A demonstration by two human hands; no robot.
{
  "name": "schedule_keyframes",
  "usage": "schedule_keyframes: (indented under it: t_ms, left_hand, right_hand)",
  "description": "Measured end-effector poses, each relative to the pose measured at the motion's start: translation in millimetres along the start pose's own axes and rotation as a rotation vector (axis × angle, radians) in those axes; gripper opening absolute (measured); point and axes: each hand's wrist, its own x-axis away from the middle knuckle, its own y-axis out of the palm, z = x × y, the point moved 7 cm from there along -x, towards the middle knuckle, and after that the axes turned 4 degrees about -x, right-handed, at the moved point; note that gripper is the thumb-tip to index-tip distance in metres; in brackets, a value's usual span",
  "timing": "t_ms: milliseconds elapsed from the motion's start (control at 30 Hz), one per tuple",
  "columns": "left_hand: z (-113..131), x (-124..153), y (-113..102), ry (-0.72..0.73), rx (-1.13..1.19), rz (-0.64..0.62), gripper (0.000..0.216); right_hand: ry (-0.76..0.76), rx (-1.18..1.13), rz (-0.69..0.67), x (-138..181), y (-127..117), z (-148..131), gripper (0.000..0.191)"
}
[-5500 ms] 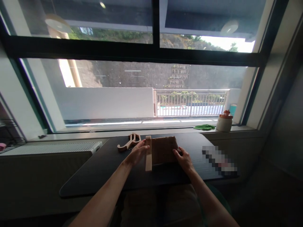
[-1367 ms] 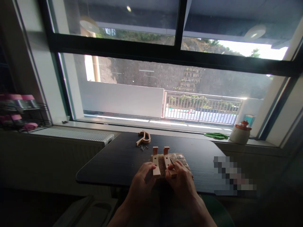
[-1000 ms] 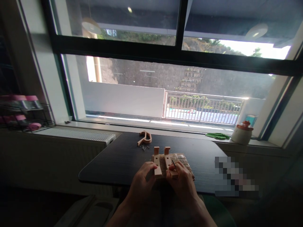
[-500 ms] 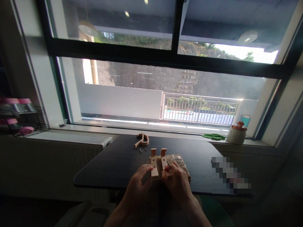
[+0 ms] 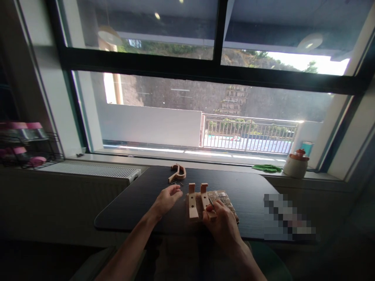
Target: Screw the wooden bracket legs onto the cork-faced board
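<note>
At desk's (image 5: pixel 129 208) near edge: two hooks (image 5: pixel 192 203) on a block (image 5: pixel 221 198) — right hand (image 5: pixel 224 221) closed on thin rod (image 5: pixel 211 202) at one hook. Left hand (image 5: pixel 167 201) half-open, looks empty, by screws (image 5: pixel 181 184). Sill (image 5: pixel 228 165) past far edge — jar (image 5: pixel 295 167), cloth (image 5: pixel 267 168).

On the table (image 5: pixel 131 210), two hooks (image 5: pixel 192 203) lie side by side on the left of a board (image 5: pixel 224 198). My right hand (image 5: pixel 225 223), holding a rod (image 5: pixel 211 202), is at the right hook. My left hand (image 5: pixel 168 201) is left of the board, screws (image 5: pixel 181 184) just beyond, more hooks (image 5: pixel 175 176) behind. The far sill (image 5: pixel 99 158) bears a cloth (image 5: pixel 267 168), left of a jar (image 5: pixel 295 168).
</note>
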Motion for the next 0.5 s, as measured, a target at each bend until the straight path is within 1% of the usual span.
schedule_keyframes:
  t_ms: [100,200,267,333,400,500]
  left_hand:
    - [8,-12,10,-0.039,-0.050,-0.188,0.063]
    - [17,-21,23,-0.067,-0.090,-0.386,0.056]
    - [21,-27,31,-0.091,-0.119,-0.477,0.052]
    - [23,-32,38,-0.115,-0.155,-0.529,0.052]
    - [25,-37,43,-0.130,-0.198,-0.554,0.053]
    - [30,-40,40,-0.133,-0.252,-0.587,0.052]
  right_hand:
    - [0.011,0.023,0.012,0,0,2,0.006]
    - [0.015,0.027,0.017,1,1,2,0.006]
    - [0.012,0.016,0.011,1,1,1,0.007]
    - [0.006,0.010,0.008,1,1,0,0.006]
    - [0.008,0.012,0.018,1,0,0,0.005]
    - [0.014,0.014,0.029,1,0,0,0.005]
